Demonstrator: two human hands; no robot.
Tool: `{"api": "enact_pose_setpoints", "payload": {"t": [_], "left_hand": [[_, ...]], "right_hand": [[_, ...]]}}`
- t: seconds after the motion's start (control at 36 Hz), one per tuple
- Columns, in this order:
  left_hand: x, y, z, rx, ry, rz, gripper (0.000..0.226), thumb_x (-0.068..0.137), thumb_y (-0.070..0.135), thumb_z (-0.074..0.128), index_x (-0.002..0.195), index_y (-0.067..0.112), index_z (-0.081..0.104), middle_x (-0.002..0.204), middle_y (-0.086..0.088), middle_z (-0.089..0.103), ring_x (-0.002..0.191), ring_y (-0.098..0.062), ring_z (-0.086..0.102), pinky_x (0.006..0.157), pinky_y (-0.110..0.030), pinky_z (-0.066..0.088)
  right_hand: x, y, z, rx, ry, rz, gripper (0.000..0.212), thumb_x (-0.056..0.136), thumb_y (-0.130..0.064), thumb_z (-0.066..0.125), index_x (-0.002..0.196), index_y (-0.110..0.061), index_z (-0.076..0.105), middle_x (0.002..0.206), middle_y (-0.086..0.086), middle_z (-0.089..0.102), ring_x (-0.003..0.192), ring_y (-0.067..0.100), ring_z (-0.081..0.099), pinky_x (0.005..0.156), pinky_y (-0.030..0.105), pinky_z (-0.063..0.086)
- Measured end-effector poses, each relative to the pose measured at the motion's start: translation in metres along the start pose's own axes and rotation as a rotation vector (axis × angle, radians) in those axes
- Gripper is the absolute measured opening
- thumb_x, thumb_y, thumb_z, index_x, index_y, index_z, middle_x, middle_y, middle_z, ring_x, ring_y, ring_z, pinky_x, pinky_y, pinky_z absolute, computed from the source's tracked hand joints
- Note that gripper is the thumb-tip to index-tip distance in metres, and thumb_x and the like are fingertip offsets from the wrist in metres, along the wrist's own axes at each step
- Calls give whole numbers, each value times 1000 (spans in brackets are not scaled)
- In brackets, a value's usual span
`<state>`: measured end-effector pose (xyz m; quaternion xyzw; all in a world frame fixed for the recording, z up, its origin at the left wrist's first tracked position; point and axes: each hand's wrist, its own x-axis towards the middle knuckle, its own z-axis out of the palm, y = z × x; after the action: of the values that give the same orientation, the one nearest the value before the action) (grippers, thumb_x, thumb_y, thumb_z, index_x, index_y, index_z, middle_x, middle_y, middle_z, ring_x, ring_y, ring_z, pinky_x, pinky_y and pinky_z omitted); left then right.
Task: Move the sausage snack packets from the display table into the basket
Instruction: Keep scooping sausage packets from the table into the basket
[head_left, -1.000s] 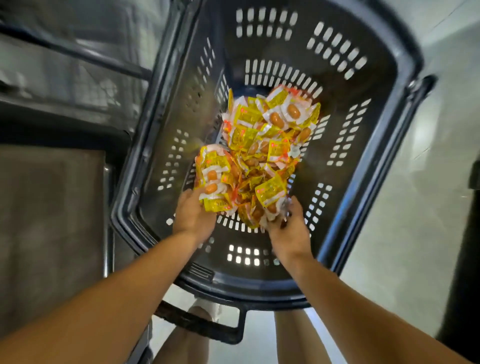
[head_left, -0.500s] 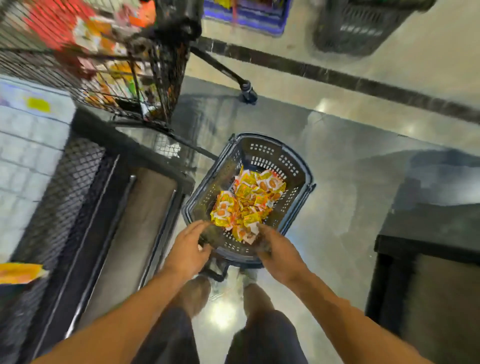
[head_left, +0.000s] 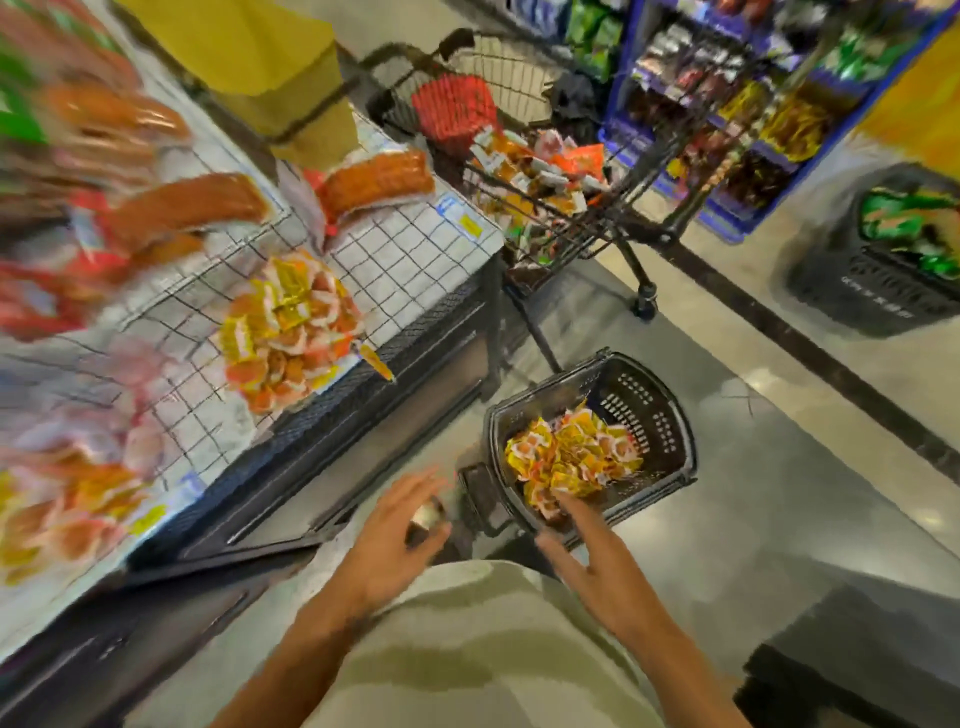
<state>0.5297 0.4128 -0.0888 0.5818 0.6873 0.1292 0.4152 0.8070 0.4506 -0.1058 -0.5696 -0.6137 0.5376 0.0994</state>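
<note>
So the dark plastic basket (head_left: 670, 415) sits on the floor (head_left: 779, 519) at about 3 o'clock from the middle of the view, and there's a heap of yellow-and-orange sausage snack packets (head_left: 569, 460) piled in its near half. Another bunch of the same packets (head_left: 291, 332) lies up on the worktop (head_left: 415, 260) at roughly 10 o'clock, on the wire grid near its front edge, with one packet hanging over that edge.

Both hands are empty as far as I can see. The left hand (head_left: 395, 535) hangs over the floor just below centre, grip loose and apart, fingers spread and pointing up toward the worktop's dark front panel. The right hand (head_left: 597, 551) is at 5 o'clock with its fingers straight and splayed; the fingertips overlap the basket's near rim in the view, though whether they touch it I can't tell, it's all motion-blurred.

Rest of the worktop at 9 to 11 o'clock is loaded with big orange sausage packs (head_left: 374, 182), very smeared. A wire shopping trolley (head_left: 571, 171) full of mixed packets stands at 12 o'clock, just beyond the worktop's far end. Store shelves (head_left: 753, 104) are at 1 o'clock and a second dark basket (head_left: 878, 291) holding green packs sits at 2 o'clock.
</note>
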Motion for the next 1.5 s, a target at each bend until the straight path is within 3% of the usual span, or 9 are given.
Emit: {"api": "enact_pose_setpoints", "payload": {"t": [0.11, 0.22, 0.42, 0.75, 0.92, 1.11, 1.25, 1.33, 1.5], "left_hand": [[-31, -28, -16, -50, 64, -71, 56, 96, 43, 60, 148, 32, 44, 159, 17, 27, 146, 6, 20, 104, 5, 8], [-44, -59, -35, -42, 105, -55, 57, 96, 42, 63, 148, 31, 44, 160, 13, 30, 153, -7, 13, 119, -16, 12], [-83, -118, -82, -84, 279, -38, 56, 97, 38, 62, 149, 35, 41, 157, 23, 24, 150, -1, 8, 121, -18, 8], [-169, -230, -148, -134, 435, -62, 55, 95, 34, 66, 146, 22, 50, 157, 10, 35, 150, -12, 24, 125, -32, 18], [-188, -269, -162, -98, 442, -86, 58, 95, 49, 59, 148, 32, 42, 159, 14, 26, 152, -6, 12, 119, -11, 0], [-176, -289, -165, -25, 439, -66, 73, 93, 73, 30, 151, 30, 41, 161, 12, 29, 155, -17, 15, 126, -38, 15], [-156, -279, -182, -51, 463, -82, 75, 93, 76, 24, 149, 30, 43, 159, 11, 33, 154, -19, 18, 124, -45, 22], [-142, -268, -189, -58, 509, -79, 71, 96, 70, 29, 144, 23, 52, 155, 5, 43, 150, -25, 28, 121, -49, 28], [-106, -245, -195, -54, 518, -158, 80, 91, 79, 16, 143, 30, 52, 153, 14, 39, 148, -17, 25, 122, -34, 17]], "right_hand": [[6, -9, 12, -114, -121, -32, 58, 90, -68, 55, 138, -68, 21, 142, -51, 16, 143, -8, 20, 115, 18, 23], [18, -28, 21, -225, -168, -34, 75, 88, -73, 48, 154, -44, 28, 158, -22, 30, 149, 7, 26, 122, 34, 29], [45, -89, 68, -476, -179, -136, 68, 95, -55, 50, 155, -23, 37, 158, -4, 40, 146, 15, 35, 120, 28, 28], [62, -178, 216, -506, -279, -193, 76, 90, -73, 43, 157, -37, 29, 160, -19, 29, 145, 1, 26, 115, 19, 22], [68, -190, 233, -546, -300, -209, 63, 95, -62, 51, 152, -39, 36, 157, -16, 37, 143, 4, 33, 116, 22, 28], [90, -210, 210, -585, -302, -225, 56, 99, -51, 55, 150, -34, 40, 150, -18, 41, 136, 0, 37, 105, 6, 29], [125, -236, 190, -508, -243, -238, 57, 96, -53, 55, 149, -42, 40, 129, -27, 47, 118, -5, 45, 97, 18, 40], [150, -251, 179, -392, -172, -323, 55, 95, -46, 61, 147, -38, 46, 148, -19, 47, 135, 2, 46, 105, 22, 45], [212, -281, 163, -162, 12, -474, 55, 94, -23, 72, 144, -32, 52, 146, -15, 53, 133, 11, 53, 105, 49, 50]]}}
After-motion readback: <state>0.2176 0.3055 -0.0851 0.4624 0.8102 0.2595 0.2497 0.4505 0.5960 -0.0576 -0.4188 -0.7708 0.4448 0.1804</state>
